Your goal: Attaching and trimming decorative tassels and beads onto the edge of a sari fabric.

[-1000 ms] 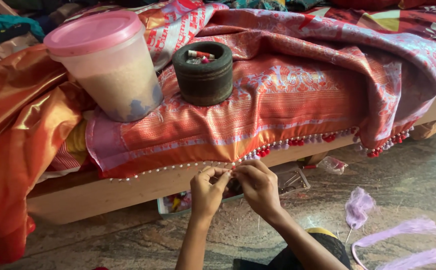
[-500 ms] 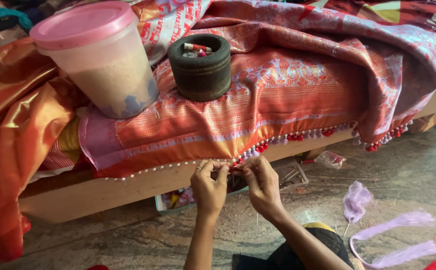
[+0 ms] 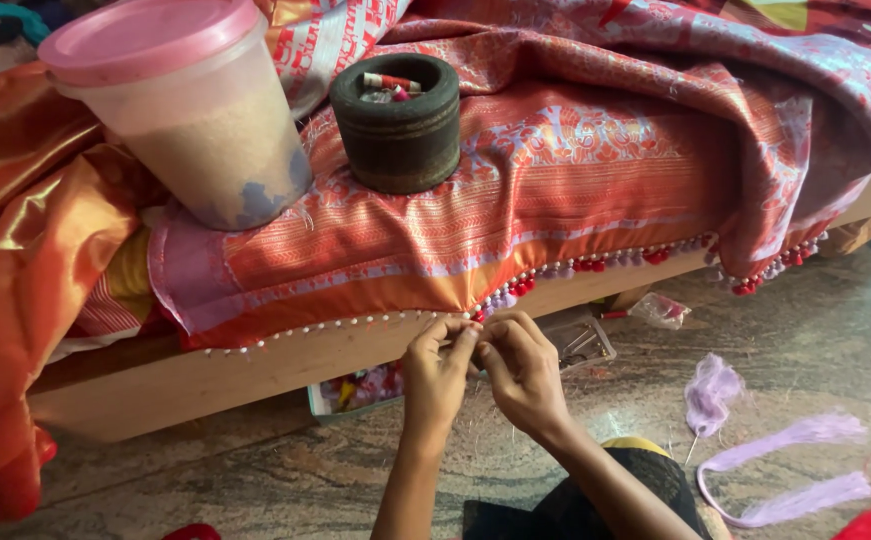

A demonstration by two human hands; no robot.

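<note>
Pinching the beaded hem (image 3: 475,315) between left hand (image 3: 437,372) and right hand (image 3: 523,368), red tassels (image 3: 595,265) finished rightward, plain beads (image 3: 335,325) left.

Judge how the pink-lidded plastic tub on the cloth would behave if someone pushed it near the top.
The tub looks tall and filled most of the way with pale powder, so it is probably heavy. It stands tilted on soft, rumpled cloth, so a high push would likely tip it rather than slide it. Its lid appears shut, so spilling seems unlikely.
</note>
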